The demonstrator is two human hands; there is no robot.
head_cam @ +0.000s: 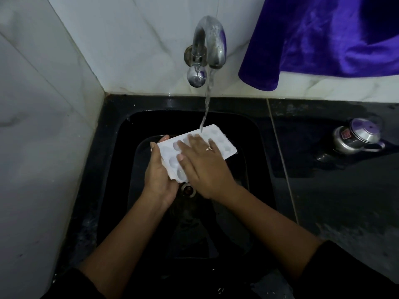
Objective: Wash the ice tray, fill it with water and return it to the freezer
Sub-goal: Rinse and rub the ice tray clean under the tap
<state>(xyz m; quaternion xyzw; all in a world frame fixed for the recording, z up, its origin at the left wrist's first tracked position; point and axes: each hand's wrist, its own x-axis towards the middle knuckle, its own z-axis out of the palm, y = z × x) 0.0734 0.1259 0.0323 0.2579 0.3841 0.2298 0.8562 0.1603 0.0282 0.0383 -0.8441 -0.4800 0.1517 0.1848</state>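
Note:
A white ice tray [222, 143] with rounded cups is held tilted over the black sink [121, 134]. My left hand [158, 178] grips its near left end from below, thumb and fingertips curled over the edge. My right hand [200, 162] lies flat on top of the tray, fingers straight and spread across the cups, a ring on one finger. Water runs from the chrome tap [210, 46] in a stream [206, 104] that lands on the tray's far end.
White marble tiles line the left and back walls. A purple cloth [319, 39] hangs at the upper right. A small steel pot with a lid [358, 137] stands on the black counter to the right. The sink drain [187, 189] lies below the tray.

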